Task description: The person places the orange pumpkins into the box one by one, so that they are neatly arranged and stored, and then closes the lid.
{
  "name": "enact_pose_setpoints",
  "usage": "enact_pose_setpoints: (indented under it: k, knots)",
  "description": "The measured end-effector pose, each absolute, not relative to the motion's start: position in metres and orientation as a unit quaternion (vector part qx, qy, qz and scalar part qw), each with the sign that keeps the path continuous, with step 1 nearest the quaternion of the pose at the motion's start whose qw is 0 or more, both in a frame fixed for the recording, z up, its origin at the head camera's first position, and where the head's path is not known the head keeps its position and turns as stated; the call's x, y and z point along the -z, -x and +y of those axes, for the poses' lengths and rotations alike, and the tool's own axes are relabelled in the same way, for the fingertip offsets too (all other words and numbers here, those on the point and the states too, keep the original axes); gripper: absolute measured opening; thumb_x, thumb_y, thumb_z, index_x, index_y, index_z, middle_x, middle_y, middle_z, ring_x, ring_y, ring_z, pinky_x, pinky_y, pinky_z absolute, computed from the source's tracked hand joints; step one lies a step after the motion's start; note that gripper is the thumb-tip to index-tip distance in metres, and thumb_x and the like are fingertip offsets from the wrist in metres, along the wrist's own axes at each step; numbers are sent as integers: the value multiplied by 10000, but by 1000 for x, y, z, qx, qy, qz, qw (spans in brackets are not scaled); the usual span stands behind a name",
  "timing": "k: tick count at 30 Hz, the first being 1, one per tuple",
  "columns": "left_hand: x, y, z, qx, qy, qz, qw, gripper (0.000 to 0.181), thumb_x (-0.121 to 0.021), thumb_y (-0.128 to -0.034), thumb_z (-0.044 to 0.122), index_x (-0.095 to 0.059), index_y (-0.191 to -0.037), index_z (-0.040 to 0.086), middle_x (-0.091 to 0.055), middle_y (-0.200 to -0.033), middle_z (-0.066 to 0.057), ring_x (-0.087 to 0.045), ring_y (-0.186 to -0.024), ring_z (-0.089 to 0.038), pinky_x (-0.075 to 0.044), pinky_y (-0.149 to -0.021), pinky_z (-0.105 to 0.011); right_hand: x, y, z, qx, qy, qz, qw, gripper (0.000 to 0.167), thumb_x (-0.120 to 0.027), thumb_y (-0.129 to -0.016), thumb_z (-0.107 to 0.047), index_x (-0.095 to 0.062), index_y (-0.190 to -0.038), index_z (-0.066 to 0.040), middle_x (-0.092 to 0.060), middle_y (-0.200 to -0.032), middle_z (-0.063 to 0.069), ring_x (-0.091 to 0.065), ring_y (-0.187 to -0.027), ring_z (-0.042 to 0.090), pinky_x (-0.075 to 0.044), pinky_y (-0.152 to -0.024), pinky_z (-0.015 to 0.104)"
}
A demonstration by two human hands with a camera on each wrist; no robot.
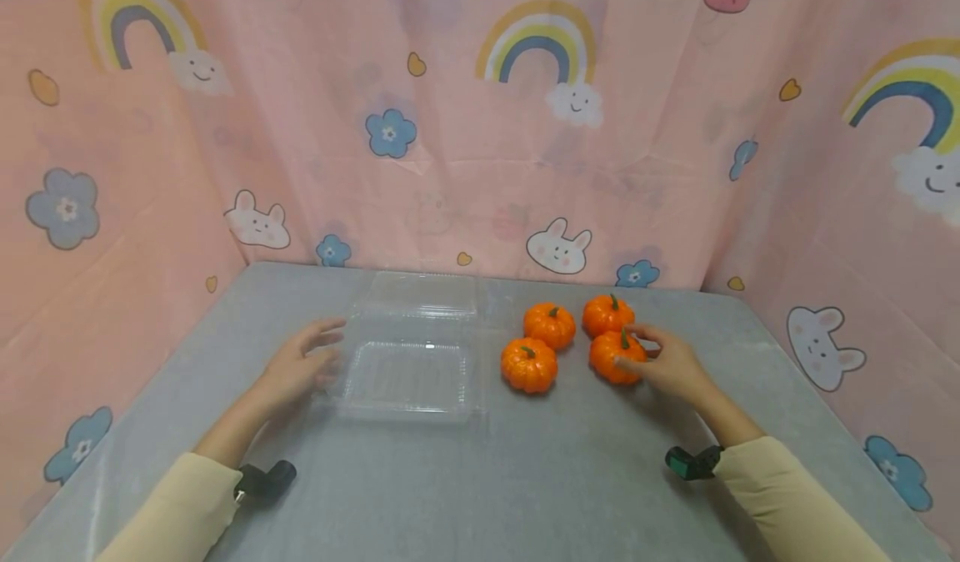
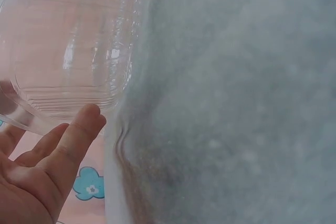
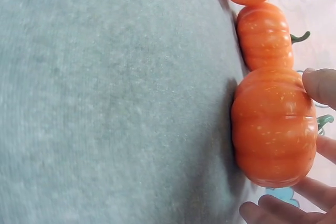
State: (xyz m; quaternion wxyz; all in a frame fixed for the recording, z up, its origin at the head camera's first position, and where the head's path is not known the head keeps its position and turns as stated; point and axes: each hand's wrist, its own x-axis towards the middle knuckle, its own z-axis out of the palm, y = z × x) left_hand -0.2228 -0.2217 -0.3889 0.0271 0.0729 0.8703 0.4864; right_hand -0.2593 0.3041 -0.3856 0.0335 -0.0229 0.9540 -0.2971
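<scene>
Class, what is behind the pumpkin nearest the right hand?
In the head view, behind the front pumpkin by the right hand sits a rear pumpkin, its top and stem visible. Its lower front is covered, so that part cannot be seen.

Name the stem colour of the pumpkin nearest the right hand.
The stem is green, clearest in the right wrist view.

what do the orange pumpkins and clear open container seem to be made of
Orange ribbed round pumpkins: probably hard, glossy plastic, given their smooth skins and bright highlights. Clear rectangular container: likely thin, shiny transparent plastic; the gray table shows through it.
</scene>
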Motion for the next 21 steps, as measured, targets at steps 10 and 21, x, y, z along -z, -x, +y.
enact_pose_setpoints:
  k: [10, 21]
  knots:
    - [391, 227, -222, -501, -71, 862, 34, 500, -405, -997, 97, -311, -1487, 59, -398, -1456, -300, -626, -1096, -411, -589, -808, -401, 388, 260, 305, 292, 29, 955, 31, 794, -669, -851, -508, -410, -1429, -29, -400, -1460, 278, -511, -1191, 482, -499, -931, 570]
    - [393, 227, -224, -534, -78, 840, 52, 506, -348, -990, 43, -264, -1486, -2, -385, -1453, -325, -620, -1102, -428, -572, -858, -439, 388, 258, 304, 298, 37, 953, 33, 795, -689, -848, -467, -396, -1428, -9, -416, -1444, 288, -506, -1176, 480, -492, -932, 578]
